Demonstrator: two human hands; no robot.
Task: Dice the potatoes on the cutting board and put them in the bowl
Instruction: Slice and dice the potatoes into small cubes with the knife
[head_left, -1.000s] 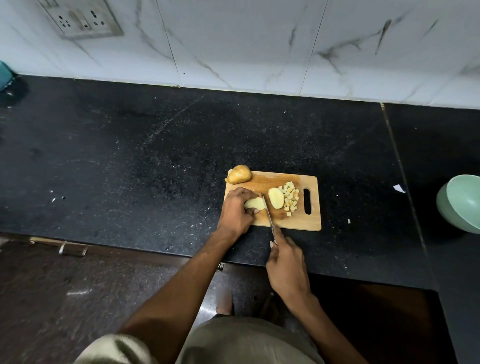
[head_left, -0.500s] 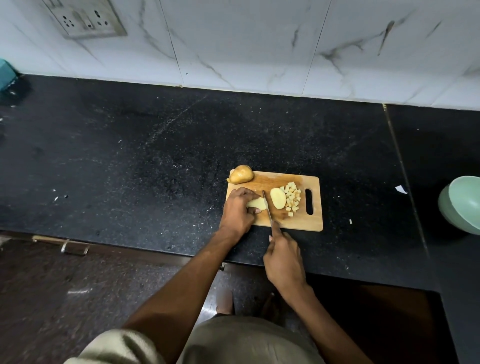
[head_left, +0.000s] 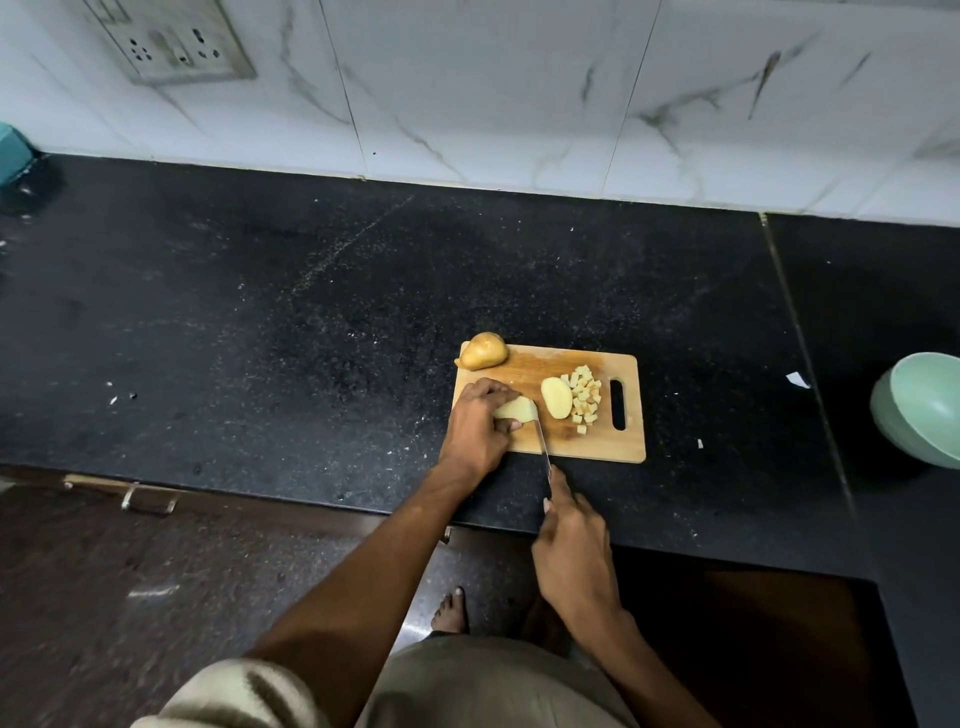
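Observation:
A wooden cutting board (head_left: 540, 364) lies on the black counter. My left hand (head_left: 475, 428) grips a peeled potato piece (head_left: 517, 409) at the board's left side. My right hand (head_left: 571, 540) holds a knife (head_left: 543, 444) by its handle, index finger along the spine, with the blade at the right end of that piece. A cut potato slice (head_left: 556, 397) lies flat beside a pile of several diced cubes (head_left: 585, 397). An unpeeled whole potato (head_left: 484, 351) sits at the board's far left corner. A pale green bowl (head_left: 922, 408) stands at the right edge.
The black granite counter (head_left: 311, 322) runs left and back to a white marble-tiled wall with a socket plate (head_left: 171, 44). Small potato scraps (head_left: 797, 379) lie on the counter near the bowl. A teal object (head_left: 11, 150) shows at the far left. My bare foot (head_left: 451, 610) stands below.
The knife blade has shifted slightly left, up against the held potato piece. My left hand keeps its grip on the piece; the slice and cubes lie as before.

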